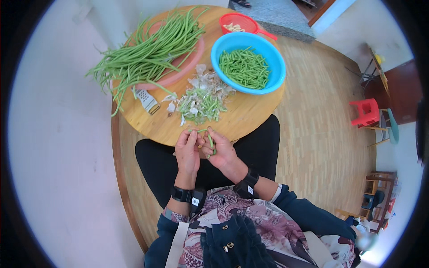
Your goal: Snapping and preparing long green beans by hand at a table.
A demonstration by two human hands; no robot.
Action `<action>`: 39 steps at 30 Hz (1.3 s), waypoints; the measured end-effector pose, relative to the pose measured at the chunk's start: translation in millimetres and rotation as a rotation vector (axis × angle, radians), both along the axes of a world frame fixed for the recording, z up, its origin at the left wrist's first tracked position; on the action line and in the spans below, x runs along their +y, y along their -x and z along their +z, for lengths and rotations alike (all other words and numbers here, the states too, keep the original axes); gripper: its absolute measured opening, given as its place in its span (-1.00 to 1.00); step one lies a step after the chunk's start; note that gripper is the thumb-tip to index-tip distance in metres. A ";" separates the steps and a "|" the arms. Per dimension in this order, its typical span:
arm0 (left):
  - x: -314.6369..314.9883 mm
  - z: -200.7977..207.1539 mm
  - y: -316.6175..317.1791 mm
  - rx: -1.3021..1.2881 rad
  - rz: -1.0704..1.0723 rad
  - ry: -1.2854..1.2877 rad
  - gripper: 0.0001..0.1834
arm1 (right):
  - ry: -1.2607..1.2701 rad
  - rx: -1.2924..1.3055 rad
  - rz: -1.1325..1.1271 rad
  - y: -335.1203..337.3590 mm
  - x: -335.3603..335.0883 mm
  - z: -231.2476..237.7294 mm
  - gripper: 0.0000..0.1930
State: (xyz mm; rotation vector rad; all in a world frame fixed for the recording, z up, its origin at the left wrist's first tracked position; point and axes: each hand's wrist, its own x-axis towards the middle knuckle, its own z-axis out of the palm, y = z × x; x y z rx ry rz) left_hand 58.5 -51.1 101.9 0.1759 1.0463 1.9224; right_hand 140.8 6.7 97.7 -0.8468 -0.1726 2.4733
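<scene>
Just off the near edge of the round wooden table, my left hand (188,149) pinches one end of a green bean (202,130). My right hand (220,151) is closed on the same bean, with green pieces showing between its fingers. Beyond my hands lies a pile of bean ends and pale papery skins (201,100). Long uncut green beans (152,51) are heaped over a pink basin (199,56) at the far left. At the right, a blue basin (214,49) holds many short bean pieces (245,68).
A white and grey grater-like tool (146,100) lies at the table's left. Behind the blue basin sits a red strainer (267,34) with pale cloves in it. The wooden table (134,120) stands close to a white wall. On the floor at far right are a red stool (365,111) and a chair (392,127).
</scene>
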 end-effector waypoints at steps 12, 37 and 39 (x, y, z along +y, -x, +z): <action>-13.6 5.8 22.8 -0.034 0.072 -0.038 -0.92 | -0.044 0.213 0.023 -29.0 62.4 -11.1 -0.82; -14.5 -0.5 18.2 0.366 -0.284 0.376 -0.85 | -0.116 -0.048 0.145 -38.9 41.4 -19.7 -0.67; -17.9 -7.4 25.0 0.343 -0.254 0.372 -0.85 | -0.257 -0.094 0.058 -40.7 73.7 -1.4 -0.66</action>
